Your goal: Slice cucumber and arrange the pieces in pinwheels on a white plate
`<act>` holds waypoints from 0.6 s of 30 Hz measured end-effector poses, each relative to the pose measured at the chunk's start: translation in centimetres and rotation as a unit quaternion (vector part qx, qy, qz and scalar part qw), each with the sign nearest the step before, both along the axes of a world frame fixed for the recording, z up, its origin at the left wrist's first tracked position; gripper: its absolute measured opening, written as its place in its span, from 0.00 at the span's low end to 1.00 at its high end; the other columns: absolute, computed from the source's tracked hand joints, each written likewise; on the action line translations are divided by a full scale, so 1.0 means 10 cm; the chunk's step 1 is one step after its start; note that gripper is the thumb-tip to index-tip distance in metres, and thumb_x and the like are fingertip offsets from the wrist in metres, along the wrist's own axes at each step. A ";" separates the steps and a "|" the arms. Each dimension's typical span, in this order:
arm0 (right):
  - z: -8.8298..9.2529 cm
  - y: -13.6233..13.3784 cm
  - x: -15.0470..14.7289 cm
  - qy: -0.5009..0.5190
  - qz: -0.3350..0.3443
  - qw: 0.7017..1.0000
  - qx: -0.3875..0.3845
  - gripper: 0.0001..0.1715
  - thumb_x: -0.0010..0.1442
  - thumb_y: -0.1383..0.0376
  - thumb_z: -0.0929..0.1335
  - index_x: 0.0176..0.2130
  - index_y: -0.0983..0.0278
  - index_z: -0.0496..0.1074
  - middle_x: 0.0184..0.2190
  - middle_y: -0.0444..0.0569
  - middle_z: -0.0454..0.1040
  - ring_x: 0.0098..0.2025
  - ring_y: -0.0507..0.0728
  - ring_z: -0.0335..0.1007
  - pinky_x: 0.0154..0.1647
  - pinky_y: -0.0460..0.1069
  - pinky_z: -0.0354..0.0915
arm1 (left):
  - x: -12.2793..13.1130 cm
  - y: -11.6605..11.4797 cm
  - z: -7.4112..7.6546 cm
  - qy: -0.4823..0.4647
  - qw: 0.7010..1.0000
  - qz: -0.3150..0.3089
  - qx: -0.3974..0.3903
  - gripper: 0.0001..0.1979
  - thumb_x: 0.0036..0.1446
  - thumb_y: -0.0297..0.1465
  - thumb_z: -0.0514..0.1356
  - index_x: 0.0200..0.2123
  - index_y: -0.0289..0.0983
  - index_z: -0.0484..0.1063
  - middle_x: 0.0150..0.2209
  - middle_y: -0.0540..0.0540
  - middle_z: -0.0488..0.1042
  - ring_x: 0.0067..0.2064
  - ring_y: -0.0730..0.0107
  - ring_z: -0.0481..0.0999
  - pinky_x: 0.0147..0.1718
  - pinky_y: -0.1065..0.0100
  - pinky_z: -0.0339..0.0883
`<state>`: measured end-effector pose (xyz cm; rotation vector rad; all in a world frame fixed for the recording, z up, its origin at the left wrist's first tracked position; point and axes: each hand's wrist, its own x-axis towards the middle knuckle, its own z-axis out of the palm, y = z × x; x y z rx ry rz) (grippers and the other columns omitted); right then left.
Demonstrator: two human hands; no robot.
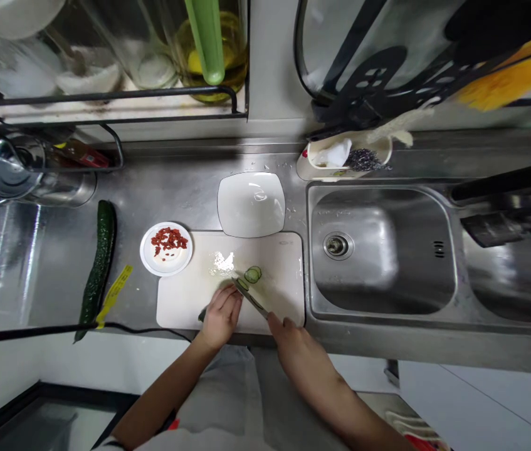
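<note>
My left hand point(220, 315) is closed over a cucumber point(202, 314) on the white cutting board point(180, 307); only its dark green end shows past my fingers. In my right hand point(293, 341) is a kitchen knife point(254, 301), its blade slanting up and left to the fingertips of my left hand. A slice of cucumber lies against the blade. Just beyond, several overlapping cucumber slices point(252, 274) rest on the board. The handle of the knife is hidden in my grip.
A white square plate point(251, 203) overlaps the board's far edge. A round plate with red pieces point(166, 249) sits at its left corner. Further left lies a whole cucumber point(98, 263). The sink point(382, 250) is at the right, and a wire rack point(152, 97) holds jars above.
</note>
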<state>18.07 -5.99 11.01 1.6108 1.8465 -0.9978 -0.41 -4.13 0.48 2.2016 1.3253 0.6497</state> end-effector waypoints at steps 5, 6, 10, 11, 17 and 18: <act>-0.01 0.04 0.00 0.007 -0.003 1.000 0.024 0.25 0.61 0.78 0.55 0.52 0.63 0.65 0.36 0.53 0.74 0.35 0.54 0.74 0.30 0.43 0.64 | 0.00 0.00 -0.01 0.006 1.000 -0.006 0.014 0.11 0.61 0.25 0.53 0.45 0.36 0.70 0.41 0.42 0.75 0.50 0.63 0.73 0.51 0.56 0.70; -0.01 0.05 0.00 0.007 -0.001 1.000 0.023 0.25 0.60 0.78 0.55 0.52 0.63 0.65 0.36 0.53 0.74 0.35 0.54 0.74 0.30 0.43 0.63 | 0.00 0.00 -0.01 0.007 1.000 -0.008 0.016 0.11 0.61 0.25 0.53 0.45 0.36 0.70 0.41 0.42 0.75 0.50 0.63 0.73 0.51 0.56 0.70; -0.02 0.05 0.00 0.005 0.005 1.000 0.018 0.25 0.61 0.78 0.54 0.51 0.62 0.66 0.36 0.52 0.74 0.36 0.55 0.74 0.31 0.45 0.64 | 0.01 0.01 0.01 0.005 1.000 -0.011 0.017 0.11 0.60 0.24 0.53 0.45 0.37 0.70 0.41 0.43 0.75 0.50 0.63 0.73 0.50 0.56 0.70; -0.03 0.04 0.00 0.004 0.005 1.000 0.021 0.24 0.61 0.77 0.54 0.51 0.62 0.66 0.37 0.52 0.74 0.36 0.55 0.74 0.31 0.45 0.64 | 0.01 0.01 0.01 0.005 1.000 -0.011 0.016 0.12 0.60 0.24 0.53 0.45 0.37 0.70 0.41 0.43 0.75 0.50 0.63 0.73 0.50 0.56 0.70; -0.05 0.04 -0.02 0.001 0.008 1.000 0.022 0.26 0.62 0.77 0.53 0.52 0.62 0.66 0.36 0.52 0.75 0.35 0.56 0.75 0.31 0.46 0.65 | 0.01 0.02 0.01 0.001 1.000 -0.012 0.025 0.13 0.59 0.23 0.55 0.47 0.36 0.70 0.42 0.43 0.75 0.50 0.63 0.72 0.51 0.57 0.69; -0.05 0.05 -0.02 0.001 0.007 1.000 0.021 0.25 0.62 0.77 0.53 0.52 0.62 0.66 0.37 0.52 0.75 0.36 0.56 0.75 0.31 0.46 0.65 | 0.01 0.02 0.02 0.001 1.000 -0.011 0.026 0.13 0.59 0.23 0.55 0.47 0.36 0.70 0.42 0.43 0.75 0.50 0.63 0.72 0.51 0.57 0.69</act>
